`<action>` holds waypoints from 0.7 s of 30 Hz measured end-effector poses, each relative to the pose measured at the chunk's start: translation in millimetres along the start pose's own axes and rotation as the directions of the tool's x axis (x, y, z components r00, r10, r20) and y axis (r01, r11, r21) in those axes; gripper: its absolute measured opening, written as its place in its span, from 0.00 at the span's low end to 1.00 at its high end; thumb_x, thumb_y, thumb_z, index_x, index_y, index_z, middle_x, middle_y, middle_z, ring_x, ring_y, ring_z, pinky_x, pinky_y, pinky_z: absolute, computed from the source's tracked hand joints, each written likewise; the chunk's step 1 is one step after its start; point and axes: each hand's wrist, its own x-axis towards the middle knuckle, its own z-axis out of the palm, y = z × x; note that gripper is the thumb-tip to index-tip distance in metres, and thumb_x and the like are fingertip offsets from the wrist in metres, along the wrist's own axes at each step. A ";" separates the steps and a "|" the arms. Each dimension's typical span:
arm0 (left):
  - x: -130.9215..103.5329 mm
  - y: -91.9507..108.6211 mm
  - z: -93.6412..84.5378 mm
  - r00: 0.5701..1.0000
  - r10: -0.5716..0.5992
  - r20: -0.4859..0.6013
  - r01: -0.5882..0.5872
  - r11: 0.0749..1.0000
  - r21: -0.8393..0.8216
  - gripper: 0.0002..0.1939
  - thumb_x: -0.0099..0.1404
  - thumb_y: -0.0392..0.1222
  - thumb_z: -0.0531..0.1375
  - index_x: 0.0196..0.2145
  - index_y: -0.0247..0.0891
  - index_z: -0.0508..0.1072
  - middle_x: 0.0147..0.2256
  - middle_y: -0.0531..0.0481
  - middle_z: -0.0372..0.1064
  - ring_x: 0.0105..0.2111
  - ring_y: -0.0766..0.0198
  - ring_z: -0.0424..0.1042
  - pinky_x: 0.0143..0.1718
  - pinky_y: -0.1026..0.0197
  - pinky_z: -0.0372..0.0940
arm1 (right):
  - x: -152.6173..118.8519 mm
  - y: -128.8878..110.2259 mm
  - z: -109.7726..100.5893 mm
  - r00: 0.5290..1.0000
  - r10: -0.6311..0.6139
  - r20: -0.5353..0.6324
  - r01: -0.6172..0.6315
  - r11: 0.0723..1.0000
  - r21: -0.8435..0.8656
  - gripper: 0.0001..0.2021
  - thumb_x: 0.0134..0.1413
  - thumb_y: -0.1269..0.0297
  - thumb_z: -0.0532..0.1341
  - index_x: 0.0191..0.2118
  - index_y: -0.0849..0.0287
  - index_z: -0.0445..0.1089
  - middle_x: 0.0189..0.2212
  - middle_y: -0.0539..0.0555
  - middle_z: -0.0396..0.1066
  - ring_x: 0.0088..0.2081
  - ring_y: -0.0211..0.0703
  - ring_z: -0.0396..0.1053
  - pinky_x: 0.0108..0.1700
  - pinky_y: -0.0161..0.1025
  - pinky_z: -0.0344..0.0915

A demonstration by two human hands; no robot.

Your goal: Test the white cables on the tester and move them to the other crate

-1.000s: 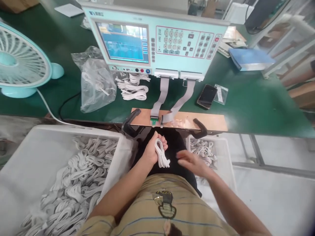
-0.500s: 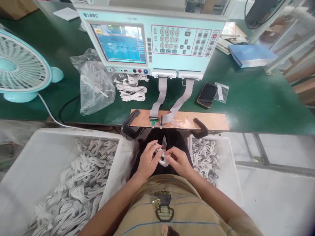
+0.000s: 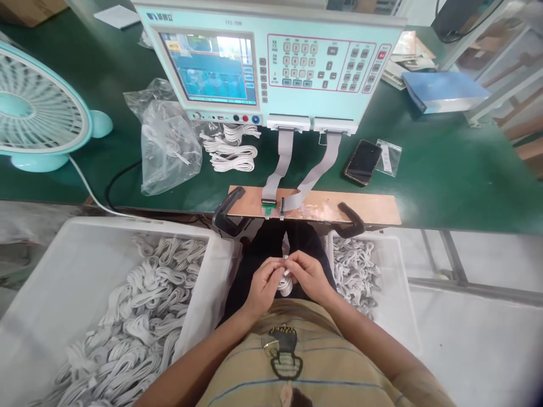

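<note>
L hand (image 3: 263,287) & R hand (image 3: 311,278) both pinching coiled white cable (image 3: 285,287), btwn lg bin (image 3: 72,271) on left & sm bin (image 3: 395,288) on right, to near side of green surface (image 3: 441,181)

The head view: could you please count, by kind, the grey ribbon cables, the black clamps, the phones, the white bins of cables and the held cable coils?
Grey ribbon cables: 2
Black clamps: 2
Phone: 1
White bins of cables: 2
Held cable coil: 1
Total: 8

A head-worn camera looks forward and down at the hands (image 3: 263,284).
</note>
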 end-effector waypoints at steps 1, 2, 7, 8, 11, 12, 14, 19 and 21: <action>0.1 0.9 0.4 1.000 -0.005 0.011 0.005 1.000 0.002 0.09 0.63 0.40 0.52 0.31 0.36 0.71 0.35 0.47 0.68 0.36 0.63 0.67 0.40 0.61 0.62 | 0.2 1.6 0.6 0.999 0.005 -0.032 -0.005 1.000 0.004 0.12 0.51 0.55 0.58 0.26 0.59 0.63 0.17 0.44 0.57 0.19 0.30 0.53 0.21 0.30 0.53; 0.4 1.8 0.6 1.000 -0.010 0.025 0.010 1.000 0.004 0.08 0.62 0.40 0.53 0.30 0.36 0.70 0.34 0.48 0.67 0.35 0.64 0.67 0.38 0.62 0.62 | 0.4 3.3 1.3 0.998 0.009 -0.066 -0.008 1.000 0.009 0.12 0.50 0.55 0.58 0.26 0.59 0.62 0.17 0.44 0.57 0.18 0.30 0.53 0.21 0.30 0.52; 3.2 3.5 -0.7 0.995 -0.101 0.015 0.101 0.995 -0.023 0.09 0.61 0.42 0.54 0.28 0.36 0.70 0.31 0.49 0.66 0.33 0.65 0.66 0.36 0.63 0.61 | -3.0 8.1 4.7 0.997 -0.014 -0.079 0.016 1.000 0.027 0.10 0.52 0.56 0.57 0.29 0.57 0.60 0.19 0.45 0.61 0.19 0.31 0.56 0.22 0.31 0.56; 4.2 2.4 -1.1 0.990 -0.140 -0.019 0.139 0.989 -0.047 0.10 0.62 0.42 0.53 0.29 0.36 0.70 0.31 0.49 0.66 0.33 0.65 0.66 0.36 0.63 0.61 | -4.4 7.5 4.6 0.996 -0.059 -0.063 0.057 0.998 -0.030 0.09 0.52 0.57 0.57 0.30 0.57 0.60 0.22 0.46 0.63 0.21 0.32 0.58 0.24 0.32 0.58; 7.9 -3.8 -0.3 0.955 -0.272 -0.121 0.250 0.954 -0.166 0.11 0.62 0.43 0.50 0.29 0.36 0.70 0.29 0.50 0.67 0.32 0.65 0.65 0.36 0.64 0.61 | -6.4 3.1 2.1 0.966 -0.247 0.082 0.260 0.914 -0.311 0.06 0.54 0.61 0.55 0.32 0.57 0.65 0.27 0.50 0.64 0.29 0.37 0.63 0.33 0.35 0.62; 9.3 -6.3 0.6 0.942 -0.306 -0.136 0.275 0.939 -0.208 0.12 0.62 0.43 0.50 0.29 0.36 0.69 0.29 0.50 0.67 0.31 0.65 0.65 0.35 0.64 0.61 | -5.8 1.0 0.6 0.943 -0.290 0.162 0.331 0.861 -0.386 0.06 0.55 0.63 0.54 0.33 0.57 0.66 0.28 0.52 0.65 0.31 0.38 0.63 0.35 0.36 0.62; 12.2 -10.7 3.2 0.926 -0.349 -0.144 0.302 0.914 -0.270 0.12 0.61 0.43 0.50 0.28 0.36 0.69 0.28 0.50 0.67 0.31 0.65 0.65 0.35 0.64 0.61 | -2.2 -3.4 -2.9 0.894 -0.327 0.307 0.442 0.760 -0.476 0.08 0.57 0.65 0.52 0.36 0.56 0.68 0.29 0.53 0.66 0.33 0.39 0.64 0.37 0.36 0.62; 20.6 -13.3 8.6 0.912 -0.386 -0.142 0.327 0.889 -0.320 0.12 0.60 0.44 0.52 0.24 0.35 0.67 0.25 0.52 0.64 0.29 0.67 0.63 0.31 0.66 0.60 | 15.1 -11.5 -9.3 0.826 -0.318 0.465 0.553 0.617 -0.560 0.09 0.57 0.67 0.51 0.37 0.57 0.68 0.29 0.54 0.67 0.32 0.40 0.64 0.35 0.36 0.61; 24.7 -11.6 8.2 0.906 -0.389 -0.165 0.322 0.888 -0.327 0.12 0.59 0.45 0.53 0.23 0.35 0.65 0.23 0.54 0.62 0.26 0.69 0.62 0.29 0.67 0.59 | 22.0 -13.8 -9.9 0.813 -0.318 0.488 0.570 0.610 -0.551 0.08 0.56 0.68 0.51 0.34 0.57 0.68 0.26 0.53 0.66 0.29 0.38 0.63 0.33 0.34 0.60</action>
